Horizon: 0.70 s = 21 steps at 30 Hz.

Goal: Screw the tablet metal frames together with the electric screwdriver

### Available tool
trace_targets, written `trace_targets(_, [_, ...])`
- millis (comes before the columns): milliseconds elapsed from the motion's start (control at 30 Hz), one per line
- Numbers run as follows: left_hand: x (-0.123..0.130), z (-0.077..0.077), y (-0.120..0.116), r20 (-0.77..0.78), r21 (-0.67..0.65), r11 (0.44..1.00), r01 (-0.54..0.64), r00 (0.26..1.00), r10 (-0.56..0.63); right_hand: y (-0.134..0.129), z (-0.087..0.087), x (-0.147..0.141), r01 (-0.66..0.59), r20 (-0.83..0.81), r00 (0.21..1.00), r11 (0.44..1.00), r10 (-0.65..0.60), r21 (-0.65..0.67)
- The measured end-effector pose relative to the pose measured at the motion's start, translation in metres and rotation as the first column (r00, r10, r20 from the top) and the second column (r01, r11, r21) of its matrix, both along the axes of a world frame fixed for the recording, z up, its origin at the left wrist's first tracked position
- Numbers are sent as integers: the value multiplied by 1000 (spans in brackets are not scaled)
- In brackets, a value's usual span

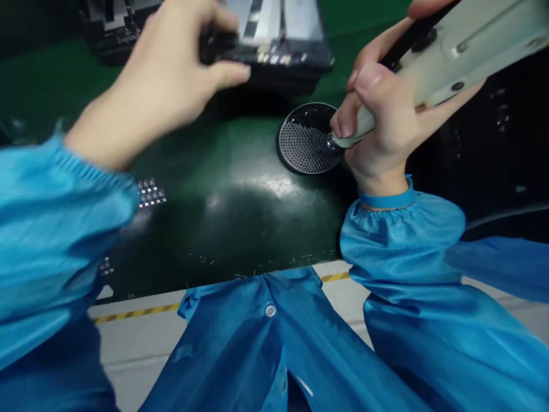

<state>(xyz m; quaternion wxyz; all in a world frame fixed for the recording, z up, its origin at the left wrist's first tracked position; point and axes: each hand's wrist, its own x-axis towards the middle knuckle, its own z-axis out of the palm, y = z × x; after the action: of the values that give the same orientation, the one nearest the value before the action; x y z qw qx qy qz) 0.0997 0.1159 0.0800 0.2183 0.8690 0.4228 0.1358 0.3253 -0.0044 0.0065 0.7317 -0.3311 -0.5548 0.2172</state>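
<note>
My right hand [381, 123] grips a pale grey electric screwdriver [454, 57], its tip lowered onto a round black perforated screw tray [302, 146] on the green mat. My left hand [171, 74] reaches forward and holds the near edge of a dark electronic device [278, 51] with silver panels at the back of the mat; its thumb and fingers pinch the device's black edge. Both arms wear blue sleeves, and a blue wrist strap [386, 200] circles my right wrist.
The dark green mat [223, 206] covers the bench, with a small patch of white squares [150, 193] at the left. A second dark unit [114, 28] sits at the back left. The bench's pale front edge carries yellow-black striped tape [137, 313].
</note>
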Motion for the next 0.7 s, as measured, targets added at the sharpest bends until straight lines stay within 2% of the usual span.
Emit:
trace_targets(67, [-45,4,-40,-43,-27,1000,-3,999,2,0,-2,0,18,-17,1000,1000,-17,23])
trace_targets(167, [-91,-10,-104,-13,-58,997,-45,999,45,0,-5,3,-40,-3,999,999,40,8])
trace_targets(267, [-110,-32,-163,18,-84,992,-92,995,94,0,-6,3,-62,6,998,998,62,-16])
trace_targets(367, [-113,-43,-203,-119,-120,983,-140,985,126,1,-7,0,-43,-17,999,999,43,-16])
trace_targets(433, [-116,-42,-209,-214,-150,981,-122,973,88,1,-9,0,-15,-49,999,1000,14,-22])
trace_targets(500, [-124,-37,-199,-217,-151,985,-83,975,49,0,-12,4,7,-31,999,998,-9,-58])
trace_targets(633, [-157,-30,-148,-211,-18,985,-171,964,164,-7,-18,15,45,61,997,991,-37,-125])
trace_targets(700, [-172,-33,-120,-245,-14,977,-215,948,205,-12,-18,17,85,-78,991,968,-106,-234])
